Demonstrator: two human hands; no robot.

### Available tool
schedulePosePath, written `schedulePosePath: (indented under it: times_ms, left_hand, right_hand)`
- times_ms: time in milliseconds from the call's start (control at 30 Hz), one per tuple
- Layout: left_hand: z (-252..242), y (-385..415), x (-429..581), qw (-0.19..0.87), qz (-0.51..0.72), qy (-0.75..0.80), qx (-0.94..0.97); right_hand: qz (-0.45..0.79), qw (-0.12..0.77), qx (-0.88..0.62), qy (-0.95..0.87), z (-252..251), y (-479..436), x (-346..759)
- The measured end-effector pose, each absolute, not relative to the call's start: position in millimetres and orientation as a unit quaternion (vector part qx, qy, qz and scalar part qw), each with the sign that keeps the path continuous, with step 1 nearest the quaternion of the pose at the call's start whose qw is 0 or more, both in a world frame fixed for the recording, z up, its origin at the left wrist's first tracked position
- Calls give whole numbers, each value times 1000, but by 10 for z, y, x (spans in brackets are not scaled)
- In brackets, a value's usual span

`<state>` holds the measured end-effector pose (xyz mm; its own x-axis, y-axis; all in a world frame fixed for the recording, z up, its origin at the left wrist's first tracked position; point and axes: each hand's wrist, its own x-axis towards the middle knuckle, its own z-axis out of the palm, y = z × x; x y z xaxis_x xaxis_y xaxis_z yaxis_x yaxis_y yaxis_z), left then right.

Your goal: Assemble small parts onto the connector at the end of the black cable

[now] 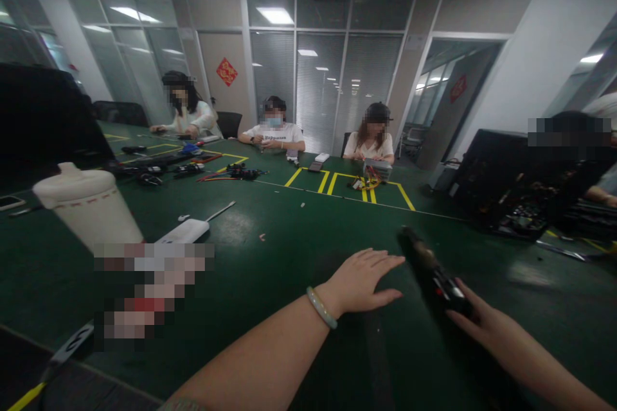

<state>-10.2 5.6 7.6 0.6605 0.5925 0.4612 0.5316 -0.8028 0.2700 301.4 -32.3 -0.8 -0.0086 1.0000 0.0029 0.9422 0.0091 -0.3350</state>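
Note:
My left hand [362, 279] hovers over the green tabletop, palm down, with its fingers stretched out and its thumb apart. A pale bangle [321, 307] circles that wrist. Nothing is in this hand, and its fingertips point toward a long black computer part [436, 273]. My right hand [484, 314] grips this part at its near end, between thumb and fingers. Motion blurs the part, which has a shiny metal patch and a small red spot; its exact kind is unclear. It is tilted, its far end pointing forward and left.
A white lidded cup [91, 205] and a white power strip [186, 231] stand left on the green table [270, 327]. Black computer cases [501, 180] sit at the right. Cables and parts [236, 171] lie farther back, beside yellow tape marks. Several people sit around the table.

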Motion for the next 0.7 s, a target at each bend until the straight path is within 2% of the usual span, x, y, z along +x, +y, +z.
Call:
schedulePosePath:
  times_ms: [100, 267, 467, 600, 667, 700]
  left_hand:
    - [111, 30, -101, 49, 293, 294, 908]
    - [96, 51, -94, 29, 330, 356, 874]
    - [32, 111, -103, 19, 349, 422, 837]
    - [18, 113, -96, 10, 340, 418, 842]
    - [-1, 122, -87, 8, 322, 417, 850]
    - [-15, 129, -84, 8, 307, 418, 855]
  right_hand:
    - [222, 105, -533, -810, -24, -156, 2437]
    - [174, 93, -400, -895, 31, 84, 1604]
    - [128, 104, -405, -899, 4, 231, 1413]
    - [92, 129, -505, -848, 203, 149, 1699]
    - [115, 124, -544, -822, 312, 74, 1886]
    - [155, 93, -551, -814, 350, 32, 1968]
